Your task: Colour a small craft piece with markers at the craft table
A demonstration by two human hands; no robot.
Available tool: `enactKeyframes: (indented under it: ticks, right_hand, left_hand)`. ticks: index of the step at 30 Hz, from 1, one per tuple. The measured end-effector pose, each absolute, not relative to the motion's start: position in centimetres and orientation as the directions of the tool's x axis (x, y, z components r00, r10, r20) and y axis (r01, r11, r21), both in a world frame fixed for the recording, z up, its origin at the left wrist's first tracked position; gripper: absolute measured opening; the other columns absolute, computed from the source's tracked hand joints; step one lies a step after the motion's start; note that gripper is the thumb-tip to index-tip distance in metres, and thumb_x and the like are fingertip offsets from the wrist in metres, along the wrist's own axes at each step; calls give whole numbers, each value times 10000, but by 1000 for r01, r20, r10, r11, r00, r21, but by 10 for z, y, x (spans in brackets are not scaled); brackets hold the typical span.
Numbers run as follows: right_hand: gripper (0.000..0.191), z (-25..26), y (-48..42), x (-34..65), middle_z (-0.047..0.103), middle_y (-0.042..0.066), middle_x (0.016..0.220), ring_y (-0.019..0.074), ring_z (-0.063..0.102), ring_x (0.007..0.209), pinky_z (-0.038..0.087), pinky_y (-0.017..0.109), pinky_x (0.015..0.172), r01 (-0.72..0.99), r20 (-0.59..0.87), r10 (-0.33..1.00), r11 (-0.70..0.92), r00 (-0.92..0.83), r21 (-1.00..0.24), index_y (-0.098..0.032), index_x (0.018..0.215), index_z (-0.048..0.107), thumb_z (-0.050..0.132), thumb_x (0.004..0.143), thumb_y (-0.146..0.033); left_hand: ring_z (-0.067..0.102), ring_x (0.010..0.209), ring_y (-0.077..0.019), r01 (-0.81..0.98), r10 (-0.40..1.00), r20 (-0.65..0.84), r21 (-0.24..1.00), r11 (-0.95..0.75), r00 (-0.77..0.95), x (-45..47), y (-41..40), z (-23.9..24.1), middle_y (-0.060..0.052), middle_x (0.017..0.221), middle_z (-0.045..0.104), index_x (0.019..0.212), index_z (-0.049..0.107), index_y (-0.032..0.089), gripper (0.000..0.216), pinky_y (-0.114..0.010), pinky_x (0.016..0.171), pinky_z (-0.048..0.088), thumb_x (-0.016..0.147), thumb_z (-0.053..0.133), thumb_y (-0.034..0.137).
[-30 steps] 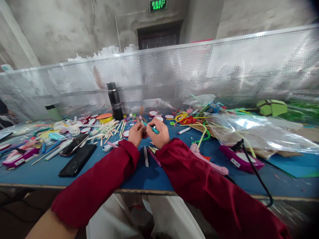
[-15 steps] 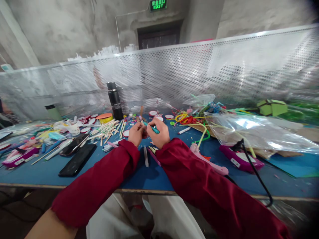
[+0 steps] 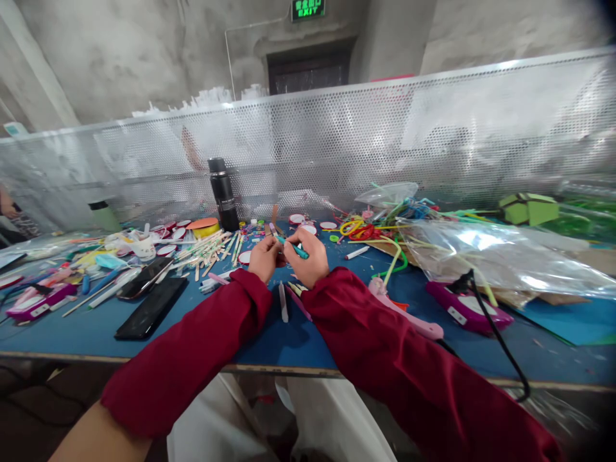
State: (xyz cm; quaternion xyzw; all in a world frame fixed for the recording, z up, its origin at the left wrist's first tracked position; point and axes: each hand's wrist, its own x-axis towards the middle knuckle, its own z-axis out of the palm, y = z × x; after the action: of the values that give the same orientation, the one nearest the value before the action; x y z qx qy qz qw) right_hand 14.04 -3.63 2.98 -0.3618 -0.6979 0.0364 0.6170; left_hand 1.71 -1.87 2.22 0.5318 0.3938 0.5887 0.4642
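Note:
My right hand [image 3: 310,258] is closed around a teal marker [image 3: 301,253], its tip end pointing toward my other hand. Fingers of my left hand [image 3: 264,258] pinch a small stick with a lilac end [image 3: 273,228], which pokes up above them. The two hands almost meet over the blue table, and what lies between the fingertips is partly hidden. Below them on the tabletop are a whitish translucent pen-like stick [image 3: 283,304] and a purple pen [image 3: 301,304]. Several pale-tipped sticks [image 3: 297,289] lie beside my right wrist.
A black bottle [image 3: 223,196] stands behind a heap of craft sticks [image 3: 205,251]. Left lies a black phone [image 3: 151,309]. To the right are a pink glue gun [image 3: 407,314], a purple box with a cable [image 3: 468,308] and clear plastic sheeting [image 3: 500,253]. A perforated metal screen [image 3: 332,147] borders the back.
The view has shifted very slightly. Both hands keep nearly the same pose and hold. At the far left edge, another person's hand shows more than before.

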Motion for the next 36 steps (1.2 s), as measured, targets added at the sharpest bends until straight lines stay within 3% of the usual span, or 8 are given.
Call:
enactKeyframes:
  ticks: [36]
  right_hand:
    - [112,28,-33,142,596,-11,713,159,553,718,433,284,686,455,835,550,739,17,-496,-240,725,529,542,835,-257]
  left_hand:
    - [520,451,-88,-115,962,270,957,-266,29,17,-15,18,59,533,500,723,496,186,216,-193,461,423,779,652,324]
